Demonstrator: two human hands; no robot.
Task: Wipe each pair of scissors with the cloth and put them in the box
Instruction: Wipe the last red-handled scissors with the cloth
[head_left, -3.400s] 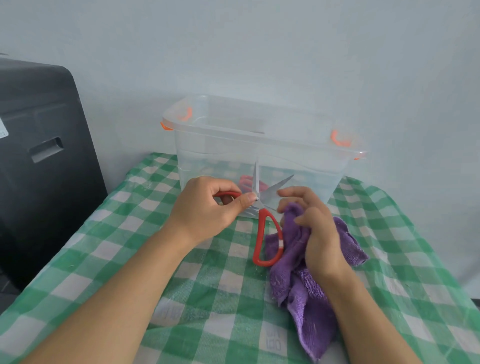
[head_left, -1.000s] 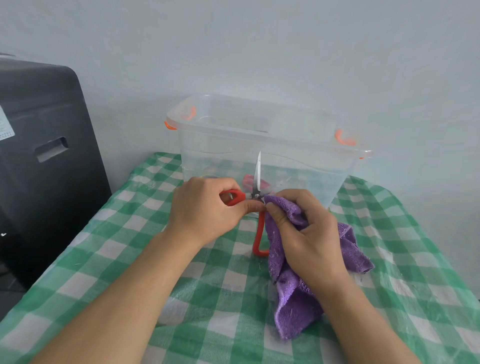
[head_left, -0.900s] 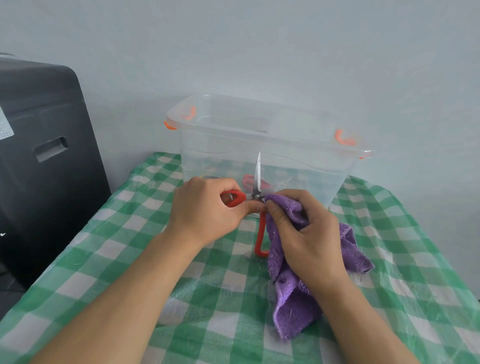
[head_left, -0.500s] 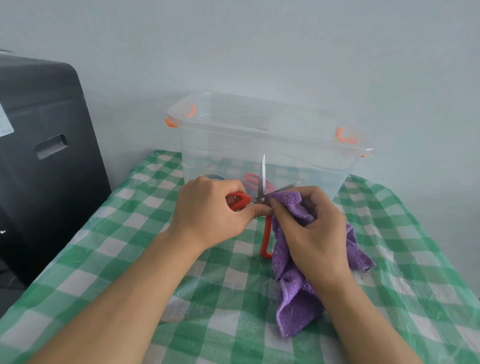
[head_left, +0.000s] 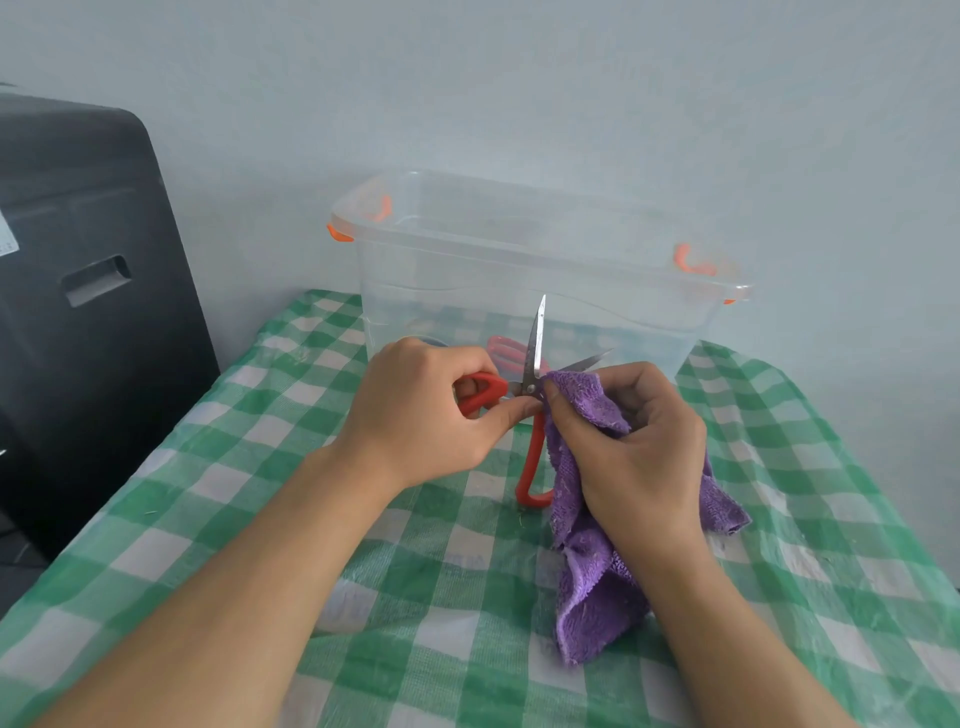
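Red-handled steel scissors (head_left: 531, 384) stand spread open above the middle of the green-and-white checked tablecloth (head_left: 270, 431), one blade upright, the other angled right. The left hand (head_left: 431, 410) grips one handle loop, while the right hand (head_left: 628, 441) pinches the purple terry cloth (head_left: 587, 587) against the angled blade near the pivot. Behind them, at the table's far edge, sits the clear plastic box with orange latches (head_left: 571, 260), another red-handled pair (head_left: 506, 351) dimly visible inside.

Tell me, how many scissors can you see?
2. The red-handled scissors are open in the left hand, at the purple cloth. Another red pair lies inside the clear box; more may be hidden.
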